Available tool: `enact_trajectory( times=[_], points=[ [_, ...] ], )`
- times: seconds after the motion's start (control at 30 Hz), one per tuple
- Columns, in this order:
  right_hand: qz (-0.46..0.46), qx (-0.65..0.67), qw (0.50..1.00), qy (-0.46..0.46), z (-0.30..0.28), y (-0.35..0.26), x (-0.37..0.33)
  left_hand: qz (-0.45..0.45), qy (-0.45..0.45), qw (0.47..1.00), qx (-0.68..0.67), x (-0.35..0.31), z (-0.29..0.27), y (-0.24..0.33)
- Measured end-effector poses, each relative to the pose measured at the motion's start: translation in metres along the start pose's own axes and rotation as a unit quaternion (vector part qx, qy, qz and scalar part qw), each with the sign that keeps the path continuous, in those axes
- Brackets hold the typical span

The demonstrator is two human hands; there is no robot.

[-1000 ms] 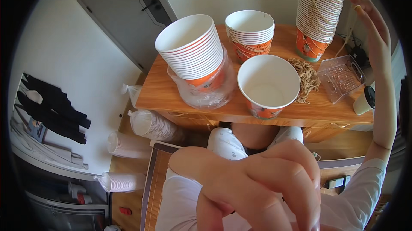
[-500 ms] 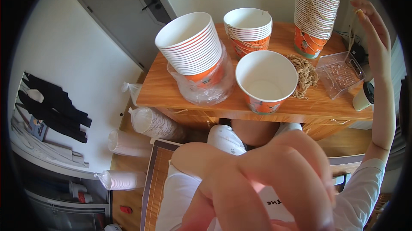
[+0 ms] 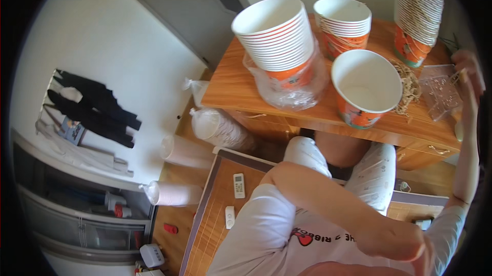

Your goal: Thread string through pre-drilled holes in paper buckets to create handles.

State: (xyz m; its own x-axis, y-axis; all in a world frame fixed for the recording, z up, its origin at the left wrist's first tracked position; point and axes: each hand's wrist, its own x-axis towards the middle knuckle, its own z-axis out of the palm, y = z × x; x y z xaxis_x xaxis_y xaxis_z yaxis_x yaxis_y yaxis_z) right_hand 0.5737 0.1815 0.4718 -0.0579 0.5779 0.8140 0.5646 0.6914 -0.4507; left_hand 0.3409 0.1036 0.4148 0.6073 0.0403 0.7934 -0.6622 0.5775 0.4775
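Note:
A single white-lined paper bucket (image 3: 366, 81) with an orange printed outside stands at the front of the wooden desk. Beside it lies a heap of tan cord (image 3: 409, 89). My right hand (image 3: 469, 73) is raised at the right edge, near a clear plastic tray (image 3: 441, 89) of small pale pieces. Its fingers are pinched together, and what is in them is too small to tell. My left forearm crosses my lap with the elbow bent. The left hand (image 3: 417, 253) is folded close at the lower right, its fingers blurred and mostly hidden.
A tall bucket stack (image 3: 277, 35) in plastic wrap stands left on the desk (image 3: 225, 83). Behind are a shorter stack (image 3: 342, 19) with cords and a towering stack (image 3: 417, 14). Bagged stacks (image 3: 177, 194) lie on the floor. Two white remotes (image 3: 239, 186) rest on the mat.
My view has swung so the desk sits farther right and higher. My left hand has gone from in front of the view to the lower right. The right hand is lower in the picture.

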Motion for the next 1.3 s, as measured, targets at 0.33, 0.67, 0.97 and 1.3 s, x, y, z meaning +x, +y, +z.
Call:
enact_trajectory(
  times=[0.33, 0.67, 0.97, 1.3],
  points=[
    [-0.031, -0.145, 0.989, 0.005, 0.093, -0.052, -0.122, -0.092, 0.314, 0.781, 0.533, -0.111, -0.077, 0.022],
    [0.086, -0.145, 0.983, 0.075, 0.156, -0.031, -0.146, -0.06, 0.371, 0.64, 0.67, -0.14, -0.086, 0.036],
    [0.032, -0.207, 0.977, 0.045, 0.17, -0.023, -0.162, -0.112, 0.501, 0.783, 0.351, -0.146, -0.101, 0.023],
    [0.112, -0.098, 0.988, -0.039, 0.182, -0.024, -0.18, -0.078, 0.511, 0.828, 0.216, -0.152, -0.107, 0.039]
  ],
)
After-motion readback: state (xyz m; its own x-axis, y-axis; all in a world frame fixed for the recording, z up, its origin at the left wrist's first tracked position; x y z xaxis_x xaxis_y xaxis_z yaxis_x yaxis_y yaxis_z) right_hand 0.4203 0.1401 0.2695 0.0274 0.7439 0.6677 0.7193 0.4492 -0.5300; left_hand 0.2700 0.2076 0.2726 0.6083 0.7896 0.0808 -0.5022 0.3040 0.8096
